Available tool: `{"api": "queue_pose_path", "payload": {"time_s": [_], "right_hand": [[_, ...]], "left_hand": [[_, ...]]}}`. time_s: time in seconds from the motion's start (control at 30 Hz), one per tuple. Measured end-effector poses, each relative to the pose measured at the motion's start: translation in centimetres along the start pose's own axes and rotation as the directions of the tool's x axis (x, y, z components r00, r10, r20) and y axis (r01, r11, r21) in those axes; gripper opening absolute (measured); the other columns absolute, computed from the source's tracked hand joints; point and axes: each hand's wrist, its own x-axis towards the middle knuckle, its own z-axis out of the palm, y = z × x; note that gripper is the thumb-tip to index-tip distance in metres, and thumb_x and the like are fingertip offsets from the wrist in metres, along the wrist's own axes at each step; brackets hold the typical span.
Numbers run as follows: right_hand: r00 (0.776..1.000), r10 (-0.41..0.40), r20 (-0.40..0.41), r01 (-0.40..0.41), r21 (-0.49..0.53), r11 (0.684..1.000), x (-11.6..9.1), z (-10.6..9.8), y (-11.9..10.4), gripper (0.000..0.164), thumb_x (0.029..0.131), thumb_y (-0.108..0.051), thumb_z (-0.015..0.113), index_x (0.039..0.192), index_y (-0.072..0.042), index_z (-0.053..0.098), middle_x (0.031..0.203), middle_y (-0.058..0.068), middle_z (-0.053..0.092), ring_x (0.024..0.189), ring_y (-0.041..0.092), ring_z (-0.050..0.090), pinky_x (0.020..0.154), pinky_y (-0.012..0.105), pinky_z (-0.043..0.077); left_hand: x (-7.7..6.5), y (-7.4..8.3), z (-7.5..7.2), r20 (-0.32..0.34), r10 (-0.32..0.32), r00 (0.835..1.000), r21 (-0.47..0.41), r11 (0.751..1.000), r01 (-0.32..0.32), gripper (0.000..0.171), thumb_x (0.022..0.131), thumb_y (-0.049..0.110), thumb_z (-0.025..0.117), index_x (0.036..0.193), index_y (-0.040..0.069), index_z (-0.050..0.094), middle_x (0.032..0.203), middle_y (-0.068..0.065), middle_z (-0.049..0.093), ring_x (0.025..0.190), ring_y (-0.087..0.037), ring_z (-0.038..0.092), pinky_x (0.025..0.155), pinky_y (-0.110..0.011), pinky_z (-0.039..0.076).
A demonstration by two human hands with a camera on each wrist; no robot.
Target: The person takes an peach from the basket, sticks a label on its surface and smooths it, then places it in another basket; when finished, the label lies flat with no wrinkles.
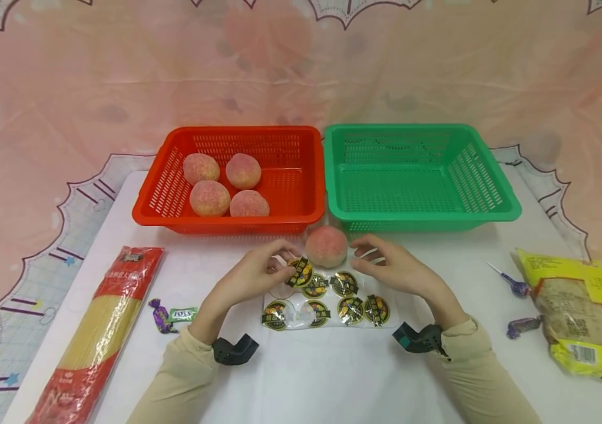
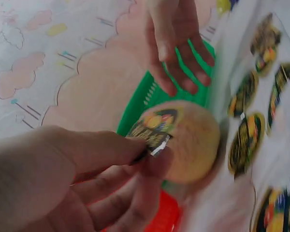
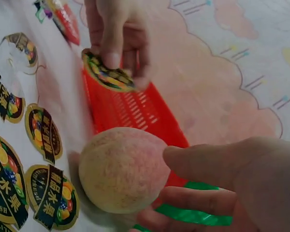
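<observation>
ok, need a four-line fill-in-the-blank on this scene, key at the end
1. The red basket holds ____ peaches.
2. The other basket beside it is ____ in color.
3. The person's ____ grip pinches a sticker near the loose peach.
4. In the head view, the yellow bag lies on the ____ side.

Missing words: four; green; left; right.
</observation>
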Motion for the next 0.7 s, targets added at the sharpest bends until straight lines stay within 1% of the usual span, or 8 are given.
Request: {"api": "queue_pose_path", "payload": {"time_s": [0.1, 0.2, 0.23, 0.3, 0.4, 0.53, 0.6, 0.7], "right_hand": [[0.999, -0.043, -0.014, 0.043, 0.004, 0.999, -0.1, 0.0, -0.3, 0.037, 0.088, -0.028, 0.054, 0.118, -0.008, 0.050, 0.111, 0.010, 0.056, 0.100, 0.022, 0.055, 0.086, 0.039, 0.045], [0.998, -0.069, -0.013, 0.070, 0.058, 0.996, 0.1, 0.8, -0.7, 0.032, 0.087, -0.029, 0.055, 0.114, -0.011, 0.052, 0.107, 0.006, 0.058, 0.096, 0.019, 0.056, 0.083, 0.036, 0.046], [0.997, -0.072, -0.013, 0.073, 0.082, 0.994, 0.2, 1.2, -0.9, 0.031, 0.087, -0.029, 0.056, 0.112, -0.012, 0.053, 0.105, 0.005, 0.059, 0.094, 0.018, 0.057, 0.082, 0.035, 0.047], [0.997, -0.068, -0.025, 0.071, 0.117, 0.991, 0.5, 1.9, -1.2, 0.027, 0.086, -0.031, 0.056, 0.106, -0.013, 0.055, 0.098, 0.004, 0.060, 0.088, 0.017, 0.058, 0.078, 0.033, 0.048], [0.996, -0.051, -0.067, 0.060, 0.149, 0.987, 0.8, 2.8, -1.4, 0.021, 0.087, -0.032, 0.055, 0.093, -0.013, 0.056, 0.084, 0.007, 0.059, 0.076, 0.018, 0.057, 0.067, 0.027, 0.048], [0.994, -0.038, -0.102, 0.053, 0.150, 0.987, 1.2, 3.2, -1.3, 0.022, 0.088, -0.033, 0.053, 0.081, -0.012, 0.055, 0.069, 0.007, 0.051, 0.062, 0.017, 0.050, 0.053, 0.023, 0.042], [0.993, -0.030, -0.114, 0.044, 0.124, 0.991, 1.5, 3.4, -1.2, 0.025, 0.087, -0.036, 0.052, 0.078, -0.013, 0.055, 0.065, 0.004, 0.050, 0.058, 0.014, 0.047, 0.050, 0.022, 0.040], [0.990, -0.010, -0.144, 0.019, 0.061, 0.998, 2.1, 3.8, -0.9, 0.029, 0.087, -0.039, 0.052, 0.074, -0.013, 0.055, 0.063, 0.001, 0.050, 0.055, 0.011, 0.046, 0.048, 0.022, 0.039]], "left_hand": [[0.7, 1.2, 0.8, -0.029, -0.032, 0.999, -0.217, 0.976, 0.025, 0.029, 0.083, 0.009, 0.059, 0.110, 0.018, 0.054, 0.099, -0.004, 0.057, 0.072, -0.021, 0.063, 0.066, -0.035, 0.053], [1.3, 2.8, 1.7, -0.051, -0.092, 0.994, -0.435, 0.898, 0.061, 0.024, 0.083, 0.006, 0.058, 0.107, 0.009, 0.052, 0.101, -0.011, 0.056, 0.074, -0.032, 0.064, 0.069, -0.043, 0.053], [1.5, 3.3, 2.0, -0.056, -0.113, 0.992, -0.478, 0.875, 0.073, 0.022, 0.083, 0.007, 0.058, 0.105, 0.007, 0.051, 0.101, -0.013, 0.056, 0.075, -0.033, 0.064, 0.070, -0.044, 0.052], [1.8, 4.2, 2.5, -0.056, -0.139, 0.989, -0.508, 0.856, 0.092, 0.021, 0.083, 0.009, 0.058, 0.102, 0.005, 0.050, 0.099, -0.014, 0.059, 0.077, -0.031, 0.064, 0.071, -0.045, 0.052], [2.2, 4.4, 3.0, -0.027, -0.125, 0.992, -0.462, 0.881, 0.099, 0.019, 0.084, 0.013, 0.059, 0.100, 0.007, 0.051, 0.093, -0.015, 0.065, 0.078, -0.028, 0.065, 0.072, -0.045, 0.051], [2.7, 3.1, 3.3, -0.006, -0.071, 0.997, -0.350, 0.935, 0.065, 0.019, 0.084, 0.025, 0.060, 0.096, 0.011, 0.055, 0.087, -0.012, 0.066, 0.075, -0.027, 0.065, 0.068, -0.038, 0.051], [3.0, 2.2, 3.5, -0.044, -0.063, 0.997, -0.259, 0.965, 0.049, 0.019, 0.084, 0.033, 0.059, 0.091, 0.015, 0.057, 0.080, -0.009, 0.065, 0.070, -0.022, 0.064, 0.062, -0.032, 0.050], [3.3, 1.3, 3.7, -0.151, -0.061, 0.987, -0.111, 0.993, 0.045, 0.018, 0.083, 0.039, 0.058, 0.081, 0.020, 0.058, 0.069, -0.003, 0.062, 0.062, -0.015, 0.059, 0.055, -0.027, 0.046]]}}
